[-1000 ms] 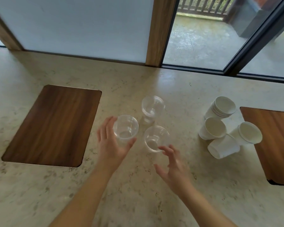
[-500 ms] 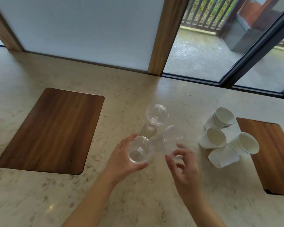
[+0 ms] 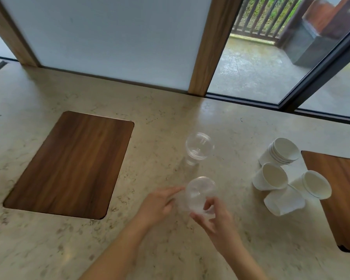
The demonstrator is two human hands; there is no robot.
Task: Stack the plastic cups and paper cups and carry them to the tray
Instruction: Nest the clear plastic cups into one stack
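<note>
Your right hand [image 3: 216,219] has the clear plastic cup [image 3: 199,194] pinched betw. thumb and fingertips [image 3: 208,204], low on the cup's near side; fingers are curled, grip closed on it. The cup is blurred, so can't tell if it's one cup or two nested. Your left hand [image 3: 160,205] is at the cup's left side, fingers stretched out w/ tips touching or just beside the wall; can't tell if it actually grips, looks mostly open.

The held cup sits over the stone counter [image 3: 170,110], mouth facing up toward you. Just beyond it stands the stack of clear cups [image 3: 198,148], upright, apart from the held one.

Right of that: paper cups in a cluster. A stack of white paper cups [image 3: 281,151] tilted at the back, a single paper cup [image 3: 271,176] in front of it, another paper cup lying on its side [image 3: 283,201] nearest you, and a short nested pair [image 3: 313,186] by the right wooden tray [image 3: 341,199], partly over its edge.

The left wooden tray [image 3: 69,164] is well apart from both hands, w/ no cups on it.
</note>
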